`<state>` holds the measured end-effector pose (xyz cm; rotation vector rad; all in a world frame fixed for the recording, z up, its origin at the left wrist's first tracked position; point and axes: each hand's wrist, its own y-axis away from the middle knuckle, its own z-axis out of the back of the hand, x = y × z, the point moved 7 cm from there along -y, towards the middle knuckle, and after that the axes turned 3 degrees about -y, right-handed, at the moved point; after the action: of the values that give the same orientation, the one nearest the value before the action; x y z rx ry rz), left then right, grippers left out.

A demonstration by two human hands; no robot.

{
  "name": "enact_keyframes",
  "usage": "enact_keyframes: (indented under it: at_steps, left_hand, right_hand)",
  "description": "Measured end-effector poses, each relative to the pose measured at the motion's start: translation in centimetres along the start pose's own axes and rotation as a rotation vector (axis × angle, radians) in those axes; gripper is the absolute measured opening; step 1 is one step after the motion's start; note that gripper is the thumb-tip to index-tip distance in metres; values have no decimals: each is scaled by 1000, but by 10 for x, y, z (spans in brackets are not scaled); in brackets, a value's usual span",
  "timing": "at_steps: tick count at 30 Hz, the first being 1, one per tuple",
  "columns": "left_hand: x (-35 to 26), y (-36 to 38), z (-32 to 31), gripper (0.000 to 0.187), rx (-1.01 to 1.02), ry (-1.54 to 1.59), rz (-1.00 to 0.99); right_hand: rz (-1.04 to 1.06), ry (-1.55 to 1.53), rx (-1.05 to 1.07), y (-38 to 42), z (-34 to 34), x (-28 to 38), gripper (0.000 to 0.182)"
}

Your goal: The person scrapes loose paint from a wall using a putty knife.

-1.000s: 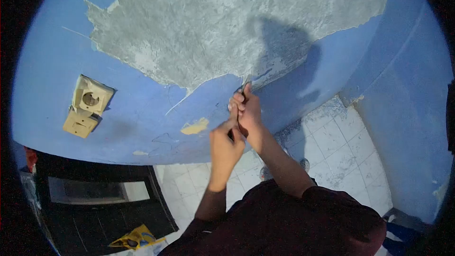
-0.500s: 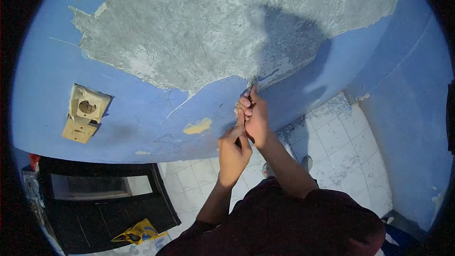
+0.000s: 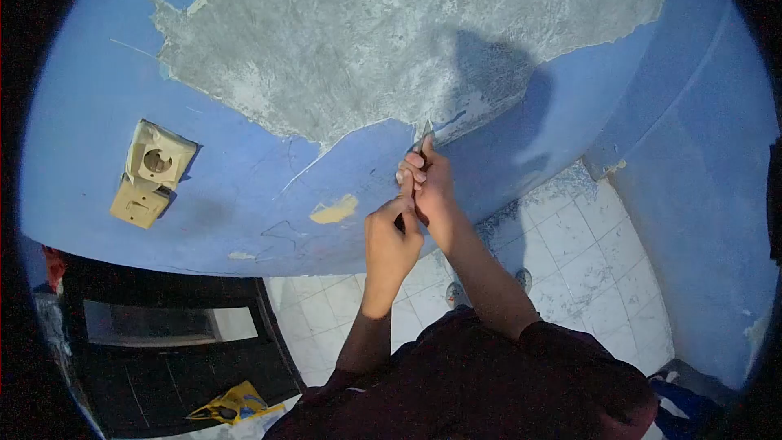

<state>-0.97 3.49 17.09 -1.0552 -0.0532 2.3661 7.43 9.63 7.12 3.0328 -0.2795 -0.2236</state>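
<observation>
Clamping slim grey metal-bladed tool (image 3: 428,129) in right hand (image 3: 434,190), nearer blue painted wall (image 3: 236,175); touching below with left hand (image 3: 392,244), cannot tell if gripping; pointing lengthwise up to lower edge of rough grey patch (image 3: 326,49).

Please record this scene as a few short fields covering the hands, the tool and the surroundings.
Right hand: closed around a slim tool
Left hand: just below, fingers meeting the right hand; its grip on the tool is unclear
Tool tip: at the lower edge of the bare grey patch
Wall: blue
Wall fittings: socket above switch, left side
Floor: pale tiles
Lower left: yellow bag
</observation>
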Motion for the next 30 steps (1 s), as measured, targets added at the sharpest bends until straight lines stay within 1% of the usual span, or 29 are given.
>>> enact_keyframes:
  at_steps: [1,3,4,6,7,8,9,10,11,12,13,15,17,18,19,20,21,23,24,28,30]
  left_hand:
    - [3,2,-4,25,4,-3,-8]
    - [18,7,-10,41,-33,65,30]
    - [13,2,-6,41,-27,62,20]
    - [-10,-6,4,38,54,-95,-107]
    - [-14,-10,12,38,62,-99,-101]
    - [-16,-16,16,37,120,-109,-69]
    - [-16,-21,16,36,171,-118,-41]
    - [-7,-14,14,33,116,-92,17]
    - [5,-8,2,33,114,-100,11]
    - [18,-4,-6,38,11,-33,-58]
    - [9,-6,-3,43,-87,40,-125]
    - [2,-8,0,43,-88,33,-92]
    - [-2,-14,5,42,60,-56,50]
    - [-1,-12,5,34,44,-11,95]
    - [8,-10,0,34,39,-12,96]
    - [23,-7,-8,29,7,50,22]
    - [33,-3,-13,25,-22,115,-52]
    - [45,5,-20,27,-6,96,-22]
    - [50,8,-23,29,5,73,5]
    - [45,16,-20,29,-29,95,8]
    - [46,17,-16,30,-33,93,90]
  right_hand:
    - [12,27,2,1,1,-1,38]
    - [32,50,10,3,0,1,38]
    - [28,26,2,5,-3,2,38]
    - [24,-6,-13,1,-2,0,38]
    - [-11,-103,63,-3,-5,-3,38]
    - [-45,-196,142,-5,-11,-6,39]
    - [-47,-196,143,-5,-11,-8,39]
    - [15,-110,32,-4,-6,-6,38]
    - [77,-29,-76,-3,-1,-5,36]
    - [64,15,12,-5,4,-4,35]
    - [70,9,14,-7,2,-4,35]
    - [43,-45,32,-5,1,-1,34]
    - [50,-39,15,-4,1,-3,34]
    - [47,-31,38,-4,-1,-3,35]
    - [47,-23,63,-3,-2,-2,35]
    - [68,44,32,-10,13,2,36]
    - [72,45,31,-7,11,5,36]
    - [47,153,-41,1,11,8,37]
    - [53,158,-42,3,11,9,37]
    - [9,152,-50,3,15,-2,38]
    - [-11,132,-59,2,19,-6,39]
